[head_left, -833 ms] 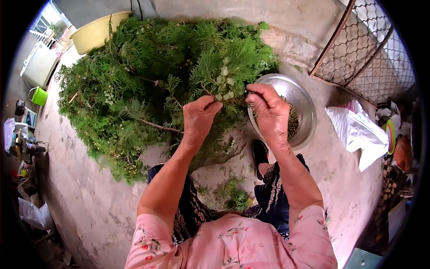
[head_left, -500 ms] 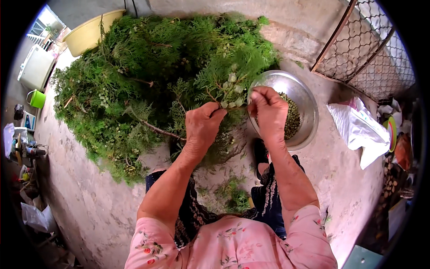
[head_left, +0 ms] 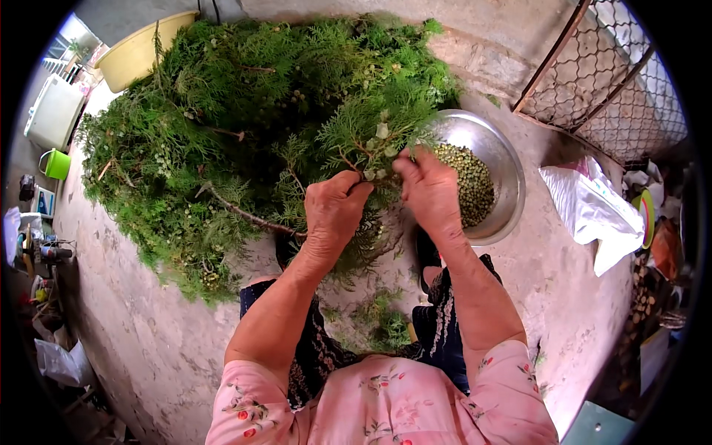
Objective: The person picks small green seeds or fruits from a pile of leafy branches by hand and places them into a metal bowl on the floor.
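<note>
My left hand (head_left: 335, 208) is closed round the stem of a leafy evergreen sprig (head_left: 352, 137) with pale green cones (head_left: 382, 131) near its tip. Right beside those cones is my right hand (head_left: 430, 185), its thumb and fingers drawn together; what lies between them is hidden. Beyond and to the right of that hand stands a metal bowl (head_left: 506, 211), partly filled with small round green cones (head_left: 473, 185). A large heap of cut evergreen branches (head_left: 170, 170) spreads on the floor in front and to the left.
A yellow tub (head_left: 144, 52) stands behind the heap, with a green bucket (head_left: 54, 163) at far left. To the right are a white sack (head_left: 589, 208) and a wire mesh gate (head_left: 593, 81). Loose green bits (head_left: 389, 326) lie between my legs.
My right hand has moved left, away from over the bowl's rim to the cones on the sprig. My left hand keeps its grip, nearly still.
</note>
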### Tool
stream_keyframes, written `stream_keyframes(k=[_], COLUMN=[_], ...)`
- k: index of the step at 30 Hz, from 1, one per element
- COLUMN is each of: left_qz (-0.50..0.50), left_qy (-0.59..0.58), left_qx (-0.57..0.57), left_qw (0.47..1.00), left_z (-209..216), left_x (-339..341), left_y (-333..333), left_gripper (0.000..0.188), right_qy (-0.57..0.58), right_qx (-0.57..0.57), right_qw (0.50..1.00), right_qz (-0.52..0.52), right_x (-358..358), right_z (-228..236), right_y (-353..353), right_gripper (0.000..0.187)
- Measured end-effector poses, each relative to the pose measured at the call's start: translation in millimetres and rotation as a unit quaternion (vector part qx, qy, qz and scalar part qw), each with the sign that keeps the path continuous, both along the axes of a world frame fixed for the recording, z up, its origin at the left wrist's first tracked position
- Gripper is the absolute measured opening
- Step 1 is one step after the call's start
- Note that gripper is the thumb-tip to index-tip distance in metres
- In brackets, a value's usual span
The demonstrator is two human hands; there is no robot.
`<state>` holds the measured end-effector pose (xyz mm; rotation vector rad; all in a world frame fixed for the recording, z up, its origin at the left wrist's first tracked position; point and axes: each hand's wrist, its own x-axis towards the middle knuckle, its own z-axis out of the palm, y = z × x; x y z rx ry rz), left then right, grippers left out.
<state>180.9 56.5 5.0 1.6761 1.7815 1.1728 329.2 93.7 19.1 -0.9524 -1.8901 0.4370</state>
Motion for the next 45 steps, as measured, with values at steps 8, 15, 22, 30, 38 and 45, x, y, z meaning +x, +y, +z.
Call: stream_keyframes(k=[8, 15, 22, 30, 38, 45], left_qz=[0.002, 0.01, -0.014, -0.015, 0.012, 0.0], left_qy=[-0.021, 0.017, -0.005, -0.039, 0.054, 0.055], left_qx=[-0.022, -0.012, -0.034, -0.016, 0.015, 0.046], left_qw=[1.0, 1.0, 0.999, 0.999, 0.998, 0.997], left_z=[3.7, -0.1, 1.0, 0.6, -7.1, -7.2], left_x=[-4.1, -2.3, 4.3, 2.0, 4.9, 13.2], left_y=[-0.2, 4.4, 4.0, 5.4, 3.7, 0.4], left_gripper=[0.014, 0.015, 0.013, 0.013, 0.012, 0.011], right_qy=[0.554, 0.424, 0.054, 0.473, 0.416, 0.151], right_qx=[-0.458, -0.489, -0.183, -0.499, -0.497, -0.336], right_qw=[0.692, 0.756, 0.981, 0.723, 0.748, 0.93], right_qz=[0.076, 0.098, 0.02, 0.073, 0.144, 0.002], right_x=[10.3, 13.3, 0.4, 6.7, 2.7, -9.8], right_z=[16.5, 7.8, -14.6, -16.3, -8.9, -22.6], right_y=[1.7, 0.1, -6.2, -14.0, -13.4, -12.4], right_gripper=[0.01, 0.01, 0.022, 0.014, 0.011, 0.022])
